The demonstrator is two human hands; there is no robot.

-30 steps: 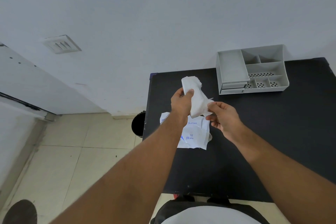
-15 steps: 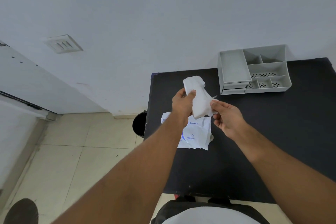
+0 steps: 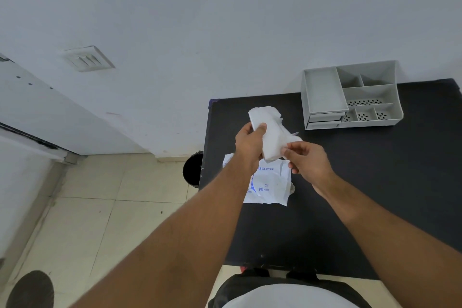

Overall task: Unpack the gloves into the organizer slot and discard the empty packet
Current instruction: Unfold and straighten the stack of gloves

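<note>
My left hand [image 3: 250, 144] grips a white folded stack of gloves [image 3: 271, 132], held upright above the black table [image 3: 375, 182]. At the stack's lower right corner, my right hand [image 3: 306, 160] pinches it with fingertips. Beneath both hands the flat white packet [image 3: 271, 186] with blue print lies on the table, partly hidden by my left wrist. The grey organizer [image 3: 350, 97] stands at the table's far edge by the wall, its slots holding nothing that I can see.
A black bin [image 3: 192, 170] stands on the tiled floor just left of the table's left edge. A white wall runs behind the table. The organizer has two small drawers at its front left.
Both hands and the glove stack stay almost in place; my right fingers have shifted slightly along the stack's lower corner. The packet has not moved.
</note>
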